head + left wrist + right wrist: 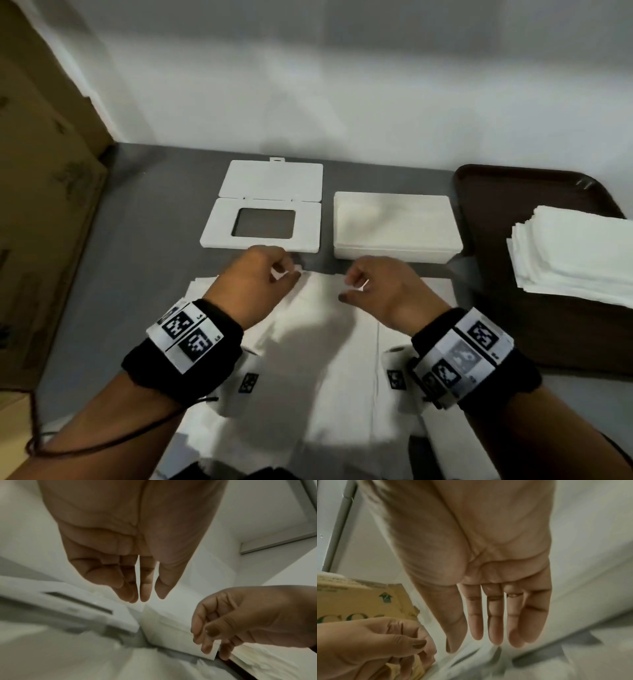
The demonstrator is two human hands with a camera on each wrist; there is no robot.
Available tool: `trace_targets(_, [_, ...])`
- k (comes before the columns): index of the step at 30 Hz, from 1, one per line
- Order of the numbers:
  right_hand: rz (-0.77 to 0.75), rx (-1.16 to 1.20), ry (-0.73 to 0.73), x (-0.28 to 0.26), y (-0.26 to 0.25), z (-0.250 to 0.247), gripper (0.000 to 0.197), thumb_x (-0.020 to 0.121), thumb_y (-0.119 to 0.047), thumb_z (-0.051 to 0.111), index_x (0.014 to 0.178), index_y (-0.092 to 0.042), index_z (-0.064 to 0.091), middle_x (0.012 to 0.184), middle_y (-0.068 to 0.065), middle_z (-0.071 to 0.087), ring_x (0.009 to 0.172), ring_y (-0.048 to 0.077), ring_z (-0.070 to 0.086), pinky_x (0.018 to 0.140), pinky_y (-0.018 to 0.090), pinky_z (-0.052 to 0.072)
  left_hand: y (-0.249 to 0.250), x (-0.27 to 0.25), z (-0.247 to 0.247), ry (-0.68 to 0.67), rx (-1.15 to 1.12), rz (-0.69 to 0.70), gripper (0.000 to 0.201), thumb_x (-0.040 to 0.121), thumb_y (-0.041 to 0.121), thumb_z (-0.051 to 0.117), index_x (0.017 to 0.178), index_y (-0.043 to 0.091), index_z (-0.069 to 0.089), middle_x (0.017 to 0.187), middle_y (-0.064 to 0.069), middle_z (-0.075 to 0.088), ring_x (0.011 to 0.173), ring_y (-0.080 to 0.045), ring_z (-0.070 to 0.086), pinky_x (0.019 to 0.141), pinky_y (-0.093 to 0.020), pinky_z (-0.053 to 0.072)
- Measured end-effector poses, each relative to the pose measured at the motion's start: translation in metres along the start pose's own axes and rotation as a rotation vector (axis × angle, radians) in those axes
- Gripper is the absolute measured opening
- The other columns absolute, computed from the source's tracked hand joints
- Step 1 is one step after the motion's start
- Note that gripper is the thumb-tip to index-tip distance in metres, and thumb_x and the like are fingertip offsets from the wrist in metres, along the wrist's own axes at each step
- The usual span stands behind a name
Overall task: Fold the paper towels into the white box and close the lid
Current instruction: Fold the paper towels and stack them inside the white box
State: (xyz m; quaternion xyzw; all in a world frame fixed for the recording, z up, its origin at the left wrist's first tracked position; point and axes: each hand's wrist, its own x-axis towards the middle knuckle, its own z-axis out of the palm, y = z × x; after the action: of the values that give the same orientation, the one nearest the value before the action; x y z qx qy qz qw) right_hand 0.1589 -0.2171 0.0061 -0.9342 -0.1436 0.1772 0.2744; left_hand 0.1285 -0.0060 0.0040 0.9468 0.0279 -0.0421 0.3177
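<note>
Both my hands pinch the far edge of the paper towel (329,359): left hand (260,284) and right hand (376,291) side by side. The sheet's long axis runs toward me. The white box (397,228), already holding towels, sits just beyond, nearer my right hand; its lid (263,212) lies open at left.

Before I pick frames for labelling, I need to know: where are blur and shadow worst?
Head view: box and lid fairly sharp, the hands shade the towel, corners dim. Left wrist view: lid streaked by blur, left hand soft. Right wrist view: towel smeared, right hand clearer.
</note>
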Motion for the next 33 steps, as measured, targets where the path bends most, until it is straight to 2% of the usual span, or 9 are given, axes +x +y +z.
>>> trace_targets(3, [0.026, -0.056, -0.125, -0.008, -0.007, 0.033, 0.036, 0.081, -0.036, 0.074, 0.109, -0.018, 0.061, 0.105, -0.003, 0.057, 0.095, 0.012, 0.053, 0.085, 0.024, 0.042, -0.030, -0.031, 0.002, -0.035, 0.073, -0.071, 0.016, 0.085, 0.036, 0.066, 0.090, 0.021, 0.064, 0.090, 0.008, 0.064, 0.070, -0.008, 0.057, 0.057, -0.005, 0.031])
trace_targets(6, [0.053, -0.178, -0.166, -0.011, -0.012, 0.053, 0.057, 0.078, -0.044, 0.074, 0.123, -0.017, 0.053, 0.120, 0.004, 0.052, 0.114, 0.022, 0.049, 0.098, 0.031, 0.041, -0.046, -0.054, 0.003, -0.064, 0.074, -0.109, 0.020, 0.082, 0.037, 0.069, 0.092, 0.021, 0.060, 0.094, 0.005, 0.060, 0.069, -0.008, 0.054, 0.058, -0.004, 0.030])
trace_targets(11, [0.084, -0.325, -0.116, -0.014, -0.023, 0.065, 0.058, 0.078, -0.047, 0.073, 0.122, -0.015, 0.052, 0.121, 0.007, 0.050, 0.115, 0.027, 0.046, 0.096, 0.038, 0.043, -0.056, -0.080, 0.007, -0.107, 0.039, -0.106, 0.031, 0.078, 0.036, 0.074, 0.100, 0.019, 0.060, 0.095, 0.004, 0.058, 0.069, -0.007, 0.053, 0.059, -0.005, 0.035])
trace_targets(14, [0.109, -0.285, -0.088, -0.016, -0.026, 0.069, 0.049, 0.077, -0.041, 0.075, 0.115, -0.018, 0.054, 0.116, 0.004, 0.050, 0.112, 0.026, 0.046, 0.093, 0.036, 0.044, -0.060, -0.087, 0.012, -0.114, 0.015, -0.081, 0.039, 0.077, 0.032, 0.075, 0.110, 0.018, 0.060, 0.097, 0.004, 0.054, 0.072, -0.003, 0.048, 0.063, -0.011, 0.036])
trace_targets(17, [0.126, -0.169, -0.027, -0.020, -0.028, 0.071, 0.037, 0.076, -0.031, 0.076, 0.099, -0.020, 0.050, 0.103, 0.001, 0.055, 0.101, 0.023, 0.053, 0.080, 0.029, 0.041, -0.063, -0.088, 0.015, -0.091, -0.032, -0.074, 0.046, 0.078, 0.031, 0.074, 0.118, 0.020, 0.056, 0.101, 0.005, 0.050, 0.079, -0.007, 0.048, 0.075, -0.017, 0.037])
trace_targets(22, [0.250, 0.124, 0.065, -0.025, -0.025, 0.074, 0.048, 0.077, -0.033, 0.076, 0.117, -0.018, 0.054, 0.108, 0.000, 0.058, 0.094, 0.018, 0.057, 0.074, 0.025, 0.042, -0.070, -0.089, 0.021, -0.096, -0.066, -0.076, 0.057, 0.076, 0.032, 0.076, 0.126, 0.020, 0.051, 0.110, 0.003, 0.050, 0.089, -0.011, 0.050, 0.088, -0.025, 0.046])
trace_targets(25, [0.297, 0.068, -0.009, -0.024, -0.019, 0.078, 0.056, 0.076, -0.044, 0.074, 0.121, -0.014, 0.058, 0.115, 0.003, 0.062, 0.103, 0.020, 0.059, 0.078, 0.024, 0.040, -0.072, -0.089, 0.023, -0.107, -0.058, -0.064, 0.059, 0.074, 0.032, 0.077, 0.125, 0.019, 0.052, 0.112, 0.002, 0.050, 0.094, -0.015, 0.054, 0.092, -0.029, 0.046])
trace_targets(30, [0.174, 0.175, 0.148, -0.029, -0.024, 0.079, 0.014, 0.084, -0.023, 0.068, 0.094, -0.016, 0.061, 0.086, -0.007, 0.059, 0.080, 0.014, 0.055, 0.062, 0.019, 0.037, -0.073, -0.083, 0.024, -0.108, -0.042, -0.070, 0.056, 0.079, 0.038, 0.072, 0.126, 0.020, 0.051, 0.115, 0.000, 0.051, 0.097, -0.019, 0.057, 0.092, -0.034, 0.047])
trace_targets(33, [0.088, 0.293, 0.193, -0.036, -0.026, 0.072, 0.004, 0.084, -0.017, 0.067, 0.088, -0.016, 0.066, 0.082, -0.007, 0.063, 0.066, 0.011, 0.056, 0.066, 0.028, 0.049, -0.072, -0.076, 0.023, -0.040, -0.096, -0.051, 0.050, 0.088, 0.040, 0.061, 0.131, 0.017, 0.048, 0.118, -0.001, 0.053, 0.103, -0.021, 0.057, 0.095, -0.036, 0.046])
